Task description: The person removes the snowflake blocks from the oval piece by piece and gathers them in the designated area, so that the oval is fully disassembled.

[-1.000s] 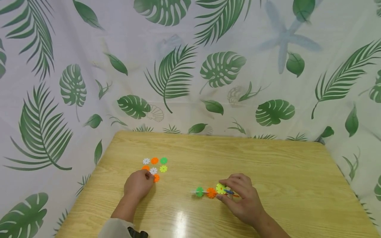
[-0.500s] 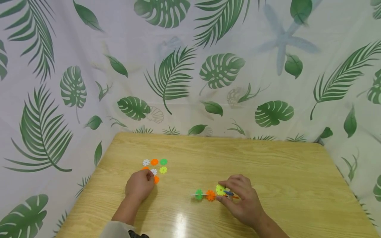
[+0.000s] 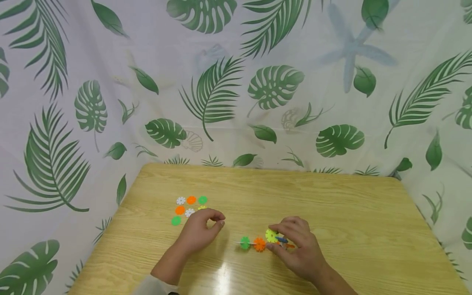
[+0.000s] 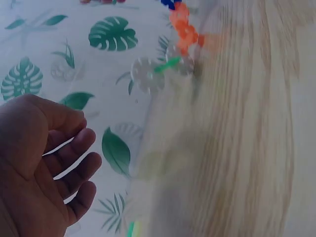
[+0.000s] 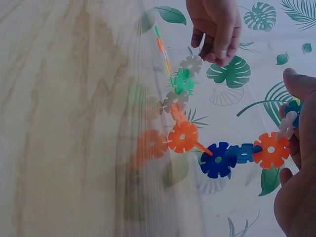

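My right hand [image 3: 300, 248] holds a chain of notched plastic interlocking discs, with thumb and fingertips at a yellow disc [image 3: 271, 235]. Leftward from it the chain runs through an orange disc [image 3: 259, 244] and a green disc [image 3: 245, 242]; its left end is a white disc [image 4: 148, 75]. Blue [image 5: 218, 160] and orange discs form the part beside the right palm. My left hand [image 3: 200, 231] is between the loose discs and the chain, fingers loosely bent, and nothing shows between its fingertips in the left wrist view. It covers part of the loose pieces.
Loose discs lie flat in a group at the table's left: white [image 3: 180, 200], orange [image 3: 191, 200] and green [image 3: 203, 200] at the back, others in front. The wooden table [image 3: 332, 205] meets a leaf-printed cloth [image 3: 221, 151] behind and at both sides.
My left hand has moved right, away from the loose discs and toward the chain, uncovering a green disc at the group's front left. My right hand keeps its hold nearly in place.
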Demonstrator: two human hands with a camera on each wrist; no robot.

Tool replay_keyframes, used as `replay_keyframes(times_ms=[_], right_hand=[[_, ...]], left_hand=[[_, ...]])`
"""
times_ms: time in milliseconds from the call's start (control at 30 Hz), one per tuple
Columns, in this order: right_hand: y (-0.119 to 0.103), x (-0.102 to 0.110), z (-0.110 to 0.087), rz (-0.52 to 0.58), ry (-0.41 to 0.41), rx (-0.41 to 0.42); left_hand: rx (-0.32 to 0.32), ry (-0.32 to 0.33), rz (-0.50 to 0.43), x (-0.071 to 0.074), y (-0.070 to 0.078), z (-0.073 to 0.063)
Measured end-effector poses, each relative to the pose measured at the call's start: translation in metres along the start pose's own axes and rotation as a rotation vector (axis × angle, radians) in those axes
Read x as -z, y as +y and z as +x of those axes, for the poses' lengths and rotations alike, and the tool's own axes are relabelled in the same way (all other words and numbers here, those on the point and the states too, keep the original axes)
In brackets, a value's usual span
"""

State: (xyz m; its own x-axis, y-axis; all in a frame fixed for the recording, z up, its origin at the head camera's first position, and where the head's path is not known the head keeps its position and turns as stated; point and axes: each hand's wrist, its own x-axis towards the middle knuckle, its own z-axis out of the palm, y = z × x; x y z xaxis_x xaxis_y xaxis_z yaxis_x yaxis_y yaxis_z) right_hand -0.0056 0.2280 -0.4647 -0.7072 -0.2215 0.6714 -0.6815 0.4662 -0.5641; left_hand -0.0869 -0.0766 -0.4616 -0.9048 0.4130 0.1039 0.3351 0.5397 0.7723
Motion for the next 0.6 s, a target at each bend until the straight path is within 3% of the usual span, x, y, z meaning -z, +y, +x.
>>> replay_keyframes(times_ms=[267, 600], right_hand=[[-0.002, 0.001, 0.002, -0.012, -0.023, -0.025], [-0.001, -0.001, 0.004, -0.014, -0.024, 0.018]], left_hand=[[-0.057, -0.118, -0.184, -0.010, 0.034, 0.003], [-0.008, -0.242, -0.272, -0.020, 0.058, 0.008]])
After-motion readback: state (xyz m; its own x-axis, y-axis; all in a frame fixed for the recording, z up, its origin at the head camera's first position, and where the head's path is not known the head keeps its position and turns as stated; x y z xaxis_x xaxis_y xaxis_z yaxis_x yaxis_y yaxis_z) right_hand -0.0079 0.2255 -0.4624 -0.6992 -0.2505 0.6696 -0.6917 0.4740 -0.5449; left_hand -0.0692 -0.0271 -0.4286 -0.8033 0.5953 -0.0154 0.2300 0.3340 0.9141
